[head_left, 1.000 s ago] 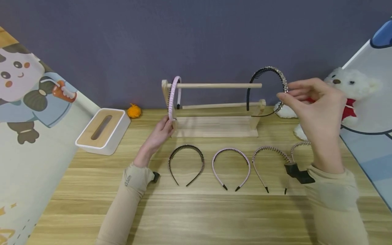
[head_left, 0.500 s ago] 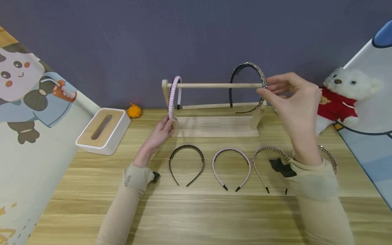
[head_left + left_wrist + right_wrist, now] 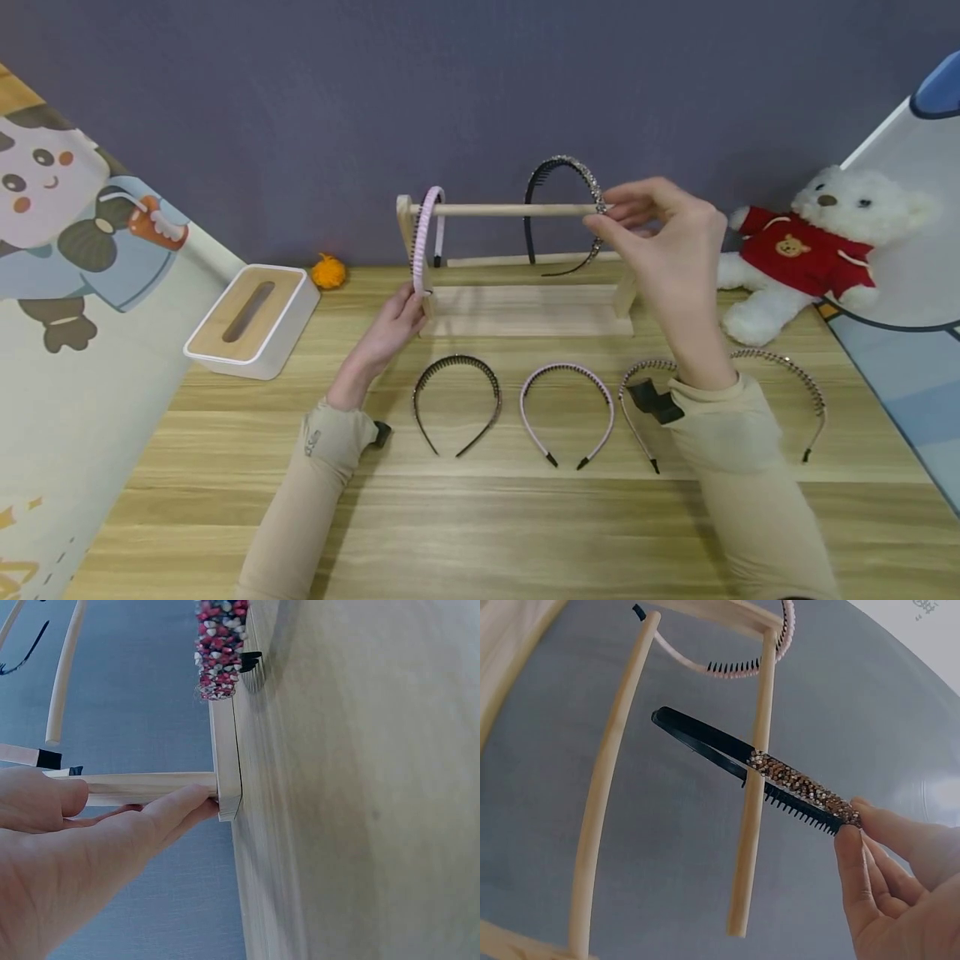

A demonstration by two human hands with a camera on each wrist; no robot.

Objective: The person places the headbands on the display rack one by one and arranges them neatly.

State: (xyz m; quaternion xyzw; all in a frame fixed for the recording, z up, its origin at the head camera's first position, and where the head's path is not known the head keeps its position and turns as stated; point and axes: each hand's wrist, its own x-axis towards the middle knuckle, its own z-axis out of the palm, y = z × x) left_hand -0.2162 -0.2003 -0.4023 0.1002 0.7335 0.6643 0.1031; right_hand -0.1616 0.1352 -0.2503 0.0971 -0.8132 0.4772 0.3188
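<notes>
My right hand [image 3: 667, 242] pinches a black headband [image 3: 564, 160] studded with glittering stones between thumb and fingers. The band stands upright, its arch around the upper rod [image 3: 487, 210] of a wooden headband rack. In the right wrist view, toothed comb edges show inside the glittery headband [image 3: 802, 787], with the rod passing through it. At the rack's left end, my left hand [image 3: 386, 329] grips the upright below a pink wrapped headband [image 3: 423, 242] hanging on that rod. The left wrist view has the thumb in front of the wooden upright [image 3: 150, 784] and fingers behind it.
On the table lie a dark headband [image 3: 457, 358], a pink one [image 3: 567, 367] and beaded ones [image 3: 813, 387] partly behind the right arm. A white tissue box [image 3: 281, 333] and an orange fuzzy ball [image 3: 328, 272] stand left; a teddy bear [image 3: 810, 246] sits right.
My right hand has carried the glittery headband leftward, from the rod's free right end to farther along it. The left hand stays at the upright.
</notes>
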